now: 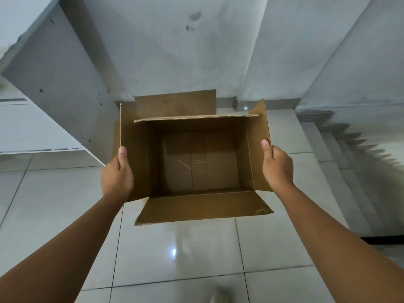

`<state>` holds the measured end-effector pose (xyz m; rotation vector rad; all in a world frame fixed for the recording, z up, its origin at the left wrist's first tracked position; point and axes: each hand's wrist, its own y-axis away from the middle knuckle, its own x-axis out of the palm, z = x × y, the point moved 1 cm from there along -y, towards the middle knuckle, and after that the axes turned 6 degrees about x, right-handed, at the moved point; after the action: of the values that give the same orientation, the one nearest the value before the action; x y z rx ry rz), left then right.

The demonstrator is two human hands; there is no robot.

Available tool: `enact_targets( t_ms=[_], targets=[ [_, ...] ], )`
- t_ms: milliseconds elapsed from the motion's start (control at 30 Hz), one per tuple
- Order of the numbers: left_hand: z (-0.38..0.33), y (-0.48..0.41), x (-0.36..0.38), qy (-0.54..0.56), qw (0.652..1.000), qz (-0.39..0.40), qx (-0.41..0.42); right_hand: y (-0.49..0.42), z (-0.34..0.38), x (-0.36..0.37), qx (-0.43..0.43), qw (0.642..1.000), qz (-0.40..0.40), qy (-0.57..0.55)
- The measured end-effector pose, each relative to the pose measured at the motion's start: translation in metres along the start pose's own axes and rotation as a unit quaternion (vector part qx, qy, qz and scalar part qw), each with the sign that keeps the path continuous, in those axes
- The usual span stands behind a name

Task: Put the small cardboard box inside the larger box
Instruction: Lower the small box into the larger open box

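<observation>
Open larger box (196,162) held at both side flaps, nothing inside.

Head view: the left hand (117,176) and right hand (277,167) are each closed on a side flap, thumbs on the inner faces. The small cardboard box is not seen; probably out of frame. The corrugated card is judged light, stiff, bendable at flaps; walls would be firmer holds.

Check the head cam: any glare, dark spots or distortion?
Head view: glare spot on the glossy floor tiles; the open cardboard box has a shadowed but readable interior; wide-angle bending of walls and stairs at the edges; both hands sharp.
</observation>
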<state>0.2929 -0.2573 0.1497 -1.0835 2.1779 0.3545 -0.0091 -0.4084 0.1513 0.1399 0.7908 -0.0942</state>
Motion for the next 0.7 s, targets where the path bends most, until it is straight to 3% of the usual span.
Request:
enact_targets(
  t_ms=[233,467,700],
  targets=[
    [0.021,-0.065,0.028,-0.011,0.999,-0.019,-0.040,-0.065,0.029,0.066,-0.021,0.999,0.037,0.018],
    [0.033,-0.126,0.035,-0.014,0.994,0.032,-0.108,-0.132,0.069,0.102,-0.039,0.989,0.094,0.106],
    [0.035,-0.157,0.039,-0.013,0.992,0.040,-0.119,-0.152,0.087,0.129,-0.027,0.987,0.109,0.115]
  ],
)
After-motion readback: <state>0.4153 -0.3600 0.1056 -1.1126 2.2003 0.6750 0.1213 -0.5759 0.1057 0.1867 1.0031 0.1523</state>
